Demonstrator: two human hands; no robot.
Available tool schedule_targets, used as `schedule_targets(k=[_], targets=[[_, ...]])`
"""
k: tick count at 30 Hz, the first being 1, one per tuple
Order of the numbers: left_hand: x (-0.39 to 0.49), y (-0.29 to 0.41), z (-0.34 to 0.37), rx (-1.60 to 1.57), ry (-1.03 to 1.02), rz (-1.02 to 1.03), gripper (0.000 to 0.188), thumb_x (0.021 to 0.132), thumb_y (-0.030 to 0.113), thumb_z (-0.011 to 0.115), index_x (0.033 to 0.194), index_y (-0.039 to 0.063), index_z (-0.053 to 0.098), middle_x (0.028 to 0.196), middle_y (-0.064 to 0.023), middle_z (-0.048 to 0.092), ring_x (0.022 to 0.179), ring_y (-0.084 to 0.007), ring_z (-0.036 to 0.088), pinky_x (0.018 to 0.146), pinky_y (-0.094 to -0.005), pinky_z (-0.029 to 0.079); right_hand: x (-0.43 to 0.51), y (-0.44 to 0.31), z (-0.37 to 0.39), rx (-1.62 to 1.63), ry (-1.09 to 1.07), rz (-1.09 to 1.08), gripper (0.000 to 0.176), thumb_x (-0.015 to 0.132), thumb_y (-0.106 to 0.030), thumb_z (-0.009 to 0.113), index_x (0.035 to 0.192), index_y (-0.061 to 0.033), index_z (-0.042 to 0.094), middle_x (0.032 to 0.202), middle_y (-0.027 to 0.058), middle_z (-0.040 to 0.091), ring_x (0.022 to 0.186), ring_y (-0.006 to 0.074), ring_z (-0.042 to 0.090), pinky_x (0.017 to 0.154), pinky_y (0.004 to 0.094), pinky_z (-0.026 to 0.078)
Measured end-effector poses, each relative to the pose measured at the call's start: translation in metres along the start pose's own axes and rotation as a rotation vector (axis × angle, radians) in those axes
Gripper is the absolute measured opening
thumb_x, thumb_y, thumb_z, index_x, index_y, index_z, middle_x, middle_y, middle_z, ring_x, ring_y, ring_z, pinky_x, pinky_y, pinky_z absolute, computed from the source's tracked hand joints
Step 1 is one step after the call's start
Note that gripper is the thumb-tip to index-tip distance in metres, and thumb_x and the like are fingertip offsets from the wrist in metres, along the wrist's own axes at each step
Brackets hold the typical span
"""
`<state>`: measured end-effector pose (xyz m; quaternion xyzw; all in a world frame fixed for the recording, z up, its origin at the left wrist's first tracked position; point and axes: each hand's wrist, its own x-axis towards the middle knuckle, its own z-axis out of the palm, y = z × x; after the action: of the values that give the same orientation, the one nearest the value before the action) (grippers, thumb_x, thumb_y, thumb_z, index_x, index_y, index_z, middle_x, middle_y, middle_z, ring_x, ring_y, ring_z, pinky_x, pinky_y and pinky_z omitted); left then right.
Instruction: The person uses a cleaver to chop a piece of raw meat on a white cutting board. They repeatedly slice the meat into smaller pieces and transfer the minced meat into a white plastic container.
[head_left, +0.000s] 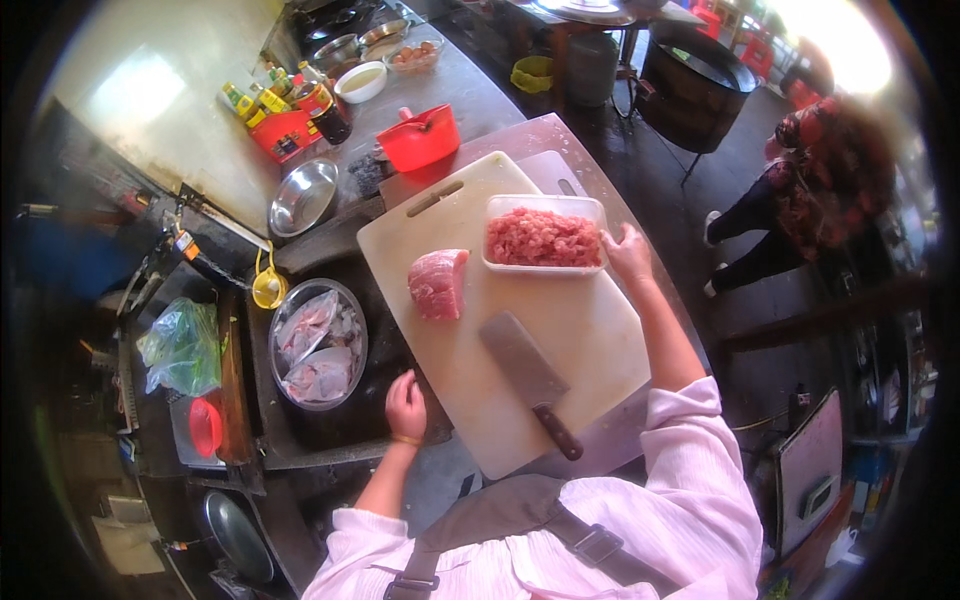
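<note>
My right hand (628, 253) grips the right rim of a clear plastic container (543, 268) filled with minced meat (541, 237). The container rests on the upper part of a white cutting board (420, 225). A block of raw meat (438, 285) lies to its left on the board. Below them a cleaver (526, 360) lies flat, its wooden handle towards me. My left hand (406, 409) hangs by the board's lower left edge, fingers loosely curled, with nothing visible in it.
Left of the board, a bowl of fish pieces (319, 345) sits in a dark sink (300, 450). A metal bowl (304, 197), a red plastic scoop (420, 141) and sauce bottles (322, 109) stand beyond. Another person (810, 187) is at the right, near a large pot (690, 90).
</note>
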<state>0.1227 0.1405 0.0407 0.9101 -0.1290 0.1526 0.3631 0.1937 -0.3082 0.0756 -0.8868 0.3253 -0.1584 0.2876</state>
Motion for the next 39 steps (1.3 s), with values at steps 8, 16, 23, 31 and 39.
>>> schedule_targets(k=[8, 16, 23, 31, 39], targets=[[-0.081, 0.017, -0.025, -0.038, -0.105, -0.040, 0.022, 0.077, 0.002, 0.057, 0.098, 0.002, 0.061, 0.097, -0.0138, 0.062, 0.090, -0.0289, 0.060, 0.083, -0.0349, 0.047, 0.013, 0.001, 0.019, 0.412, -0.362, 0.218, 0.023, 0.075, -0.022, 0.061, 0.073, 0.0001, 0.057, 0.064, 0.0108, 0.059, 0.050, 0.0218, 0.058, 0.043, 0.0315, 0.045], [-0.072, 0.026, -0.041, -0.051, -0.038, 0.076, 0.020, 0.078, 0.002, 0.056, 0.098, 0.002, 0.061, 0.097, -0.0140, 0.062, 0.091, -0.0284, 0.060, 0.083, -0.0352, 0.047, -0.075, 0.004, -0.087, 0.599, -0.170, 0.095, 0.020, 0.078, -0.015, 0.058, 0.065, -0.0008, 0.052, 0.058, 0.0064, 0.054, 0.047, 0.0125, 0.052, 0.036, 0.0275, 0.041], [-0.062, 0.003, -0.033, -0.205, -0.109, -0.074, 0.019, 0.081, 0.006, 0.056, 0.099, 0.001, 0.062, 0.094, -0.0114, 0.062, 0.084, -0.0212, 0.061, 0.077, -0.0285, 0.048, -0.197, 0.079, -0.115, 0.787, 0.007, 0.357, 0.018, 0.078, -0.015, 0.058, 0.072, 0.0006, 0.053, 0.064, 0.0073, 0.056, 0.046, 0.0144, 0.053, 0.034, 0.0274, 0.041], [0.052, -0.008, 0.027, -0.197, -0.140, -0.143, 0.054, 0.076, 0.027, 0.066, 0.119, 0.001, 0.046, 0.113, -0.0215, 0.051, 0.098, -0.0342, 0.054, 0.083, -0.0393, 0.045, -0.273, 0.076, -0.076, 0.511, 0.074, 0.427, 0.034, 0.084, -0.034, 0.058, 0.074, -0.0017, 0.053, 0.065, 0.0085, 0.058, 0.055, 0.0167, 0.057, 0.047, 0.0324, 0.046], [0.140, 0.007, 0.079, 0.004, -0.119, -0.336, 0.103, 0.061, 0.052, 0.073, 0.138, 0.007, 0.020, 0.129, -0.0294, 0.036, 0.118, -0.0415, 0.039, 0.099, -0.0453, 0.034, -0.405, 0.147, -0.137, 0.722, -0.040, 0.712, 0.021, 0.087, -0.025, 0.056, 0.081, -0.0049, 0.053, 0.071, 0.0052, 0.059, 0.055, 0.0100, 0.055, 0.046, 0.0225, 0.046]])
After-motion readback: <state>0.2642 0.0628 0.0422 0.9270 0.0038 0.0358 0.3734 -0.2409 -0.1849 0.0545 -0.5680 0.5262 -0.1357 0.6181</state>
